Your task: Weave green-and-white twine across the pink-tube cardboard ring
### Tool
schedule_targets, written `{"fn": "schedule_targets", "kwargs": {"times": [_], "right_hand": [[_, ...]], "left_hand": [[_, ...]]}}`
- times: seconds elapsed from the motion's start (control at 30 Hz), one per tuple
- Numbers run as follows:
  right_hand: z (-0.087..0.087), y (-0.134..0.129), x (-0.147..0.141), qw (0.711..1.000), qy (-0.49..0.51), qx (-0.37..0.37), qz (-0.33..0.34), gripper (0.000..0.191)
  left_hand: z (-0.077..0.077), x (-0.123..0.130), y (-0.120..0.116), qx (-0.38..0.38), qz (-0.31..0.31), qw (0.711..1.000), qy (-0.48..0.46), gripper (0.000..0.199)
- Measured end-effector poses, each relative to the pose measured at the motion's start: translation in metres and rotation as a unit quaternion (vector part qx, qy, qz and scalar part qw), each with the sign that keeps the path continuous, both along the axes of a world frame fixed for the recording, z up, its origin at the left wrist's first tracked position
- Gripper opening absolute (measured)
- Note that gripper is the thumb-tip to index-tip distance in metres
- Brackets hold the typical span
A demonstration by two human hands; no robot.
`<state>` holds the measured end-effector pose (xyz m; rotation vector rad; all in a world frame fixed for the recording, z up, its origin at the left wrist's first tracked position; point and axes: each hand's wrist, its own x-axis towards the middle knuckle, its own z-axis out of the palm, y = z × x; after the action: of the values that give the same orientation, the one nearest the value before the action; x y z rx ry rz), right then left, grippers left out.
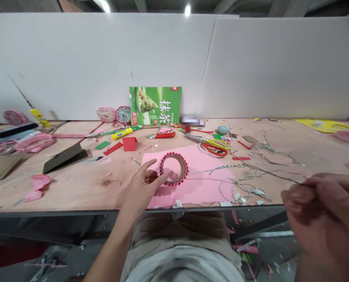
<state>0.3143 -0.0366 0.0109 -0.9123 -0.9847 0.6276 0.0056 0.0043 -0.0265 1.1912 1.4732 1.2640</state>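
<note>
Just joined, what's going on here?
A person stands at a plywood workbench. Their left hand reaches to a cardboard ring edged with small red and pink knobs, lying on a pink paper sheet. Their right hand pinches a thin dark cord stretching across the bench.

Single head-worn view, facing forward and down across the desk toward a white partition (wearer's own torso at bottom edge).

The person is wearing a pale grey shirt and loose beige trousers, while the left forearm, the left hand and the right hand are showing bare.
</note>
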Motion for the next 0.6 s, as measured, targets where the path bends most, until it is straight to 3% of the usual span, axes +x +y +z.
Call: {"fn": "schedule_targets", "kwargs": {"times": [0.13,0.2,0.3,0.37,0.47,0.6], "right_hand": [[0.009,0.013,-0.006,0.994,0.082,-0.019,0.064,0.027],[0.014,0.017,-0.012,0.993,0.078,-0.028,0.082,0.024],[0.02,0.02,-0.022,0.991,0.054,-0.023,0.123,0.018],[0.023,0.022,-0.03,0.988,0.043,-0.016,0.148,0.018],[0.026,0.023,-0.038,0.986,0.035,-0.017,0.165,0.016],[0.025,0.023,-0.045,0.983,0.02,-0.008,0.182,0.013]], "left_hand": [[0.001,-0.013,0.001,-0.01,-0.012,0.996,0.083,0.088],[0.005,-0.02,0.0,0.005,0.016,0.984,0.18,0.077],[0.018,-0.017,-0.005,0.119,0.068,0.94,0.314,0.043],[0.028,-0.003,-0.009,0.213,0.029,0.923,0.319,0.022],[0.037,0.027,-0.011,0.293,-0.106,0.911,0.271,0.015],[0.038,0.054,-0.004,0.327,-0.131,0.895,0.274,0.009]]}}
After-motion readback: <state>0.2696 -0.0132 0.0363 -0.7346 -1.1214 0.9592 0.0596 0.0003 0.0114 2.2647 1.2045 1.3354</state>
